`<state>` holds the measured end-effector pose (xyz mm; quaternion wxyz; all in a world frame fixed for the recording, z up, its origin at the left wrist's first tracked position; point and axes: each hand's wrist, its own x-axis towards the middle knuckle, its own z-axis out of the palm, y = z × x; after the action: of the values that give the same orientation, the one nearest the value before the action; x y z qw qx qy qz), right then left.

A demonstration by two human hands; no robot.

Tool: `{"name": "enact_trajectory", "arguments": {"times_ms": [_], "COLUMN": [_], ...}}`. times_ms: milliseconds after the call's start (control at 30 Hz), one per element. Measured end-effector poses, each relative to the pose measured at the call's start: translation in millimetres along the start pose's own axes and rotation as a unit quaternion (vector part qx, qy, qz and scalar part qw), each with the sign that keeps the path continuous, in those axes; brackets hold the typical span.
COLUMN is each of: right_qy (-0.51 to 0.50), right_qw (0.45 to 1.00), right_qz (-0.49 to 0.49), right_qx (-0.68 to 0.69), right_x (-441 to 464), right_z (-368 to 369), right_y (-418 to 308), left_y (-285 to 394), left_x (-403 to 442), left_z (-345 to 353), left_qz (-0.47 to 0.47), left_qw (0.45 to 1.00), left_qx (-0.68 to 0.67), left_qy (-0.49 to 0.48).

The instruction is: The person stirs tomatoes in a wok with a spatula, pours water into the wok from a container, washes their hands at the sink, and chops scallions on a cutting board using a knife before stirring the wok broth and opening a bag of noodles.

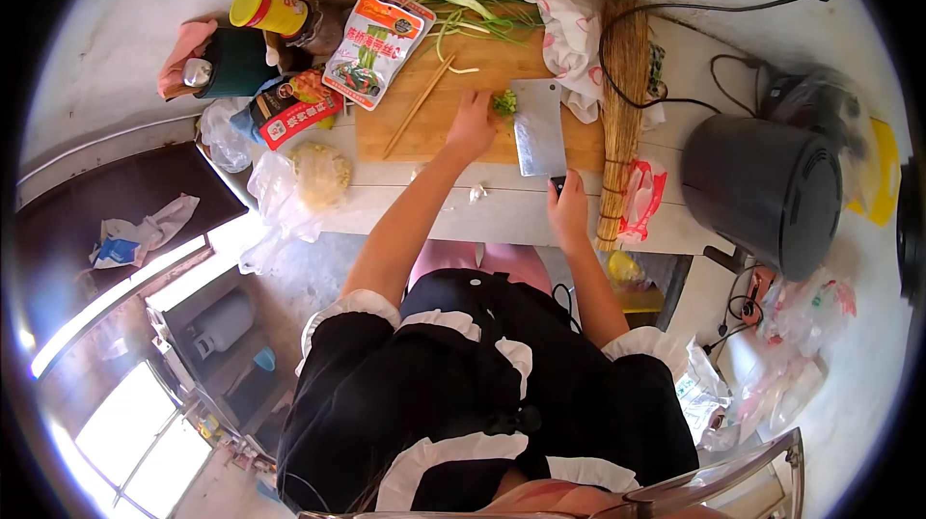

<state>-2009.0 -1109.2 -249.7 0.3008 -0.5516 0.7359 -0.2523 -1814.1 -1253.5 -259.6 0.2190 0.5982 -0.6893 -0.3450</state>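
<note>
In the head view, my right hand (569,201) is wrapped round the black handle of a wide cleaver (540,128), whose blade lies over the right part of a wooden cutting board (386,130). Chopped green pieces (504,104) sit against the blade's left edge. Just left of them is my left hand (471,123), low over the board, its fingers too small to make out clearly. A pair of chopsticks (420,106) lies slanted on the board. Long green onions (487,13) stretch along the board's back edge.
Food packets (376,51), a yellow-lidded container (270,10) and plastic bags (280,186) stand or lie at the left. A crumpled cloth (569,46), a straw brush (622,123), a black cable (675,6) and a large dark pot (757,186) are at the right.
</note>
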Motion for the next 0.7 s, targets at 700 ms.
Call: {"name": "enact_trajectory", "arguments": {"times_ms": [700], "right_qy": [-0.033], "right_qw": [0.999], "right_qz": [0.029], "right_qx": [-0.022], "right_x": [-2], "right_z": [12], "right_y": [3], "left_y": [14], "left_x": [23], "left_z": [1], "left_qz": [-0.025], "left_qw": [0.998], "left_qx": [-0.051], "left_qy": [0.009]}}
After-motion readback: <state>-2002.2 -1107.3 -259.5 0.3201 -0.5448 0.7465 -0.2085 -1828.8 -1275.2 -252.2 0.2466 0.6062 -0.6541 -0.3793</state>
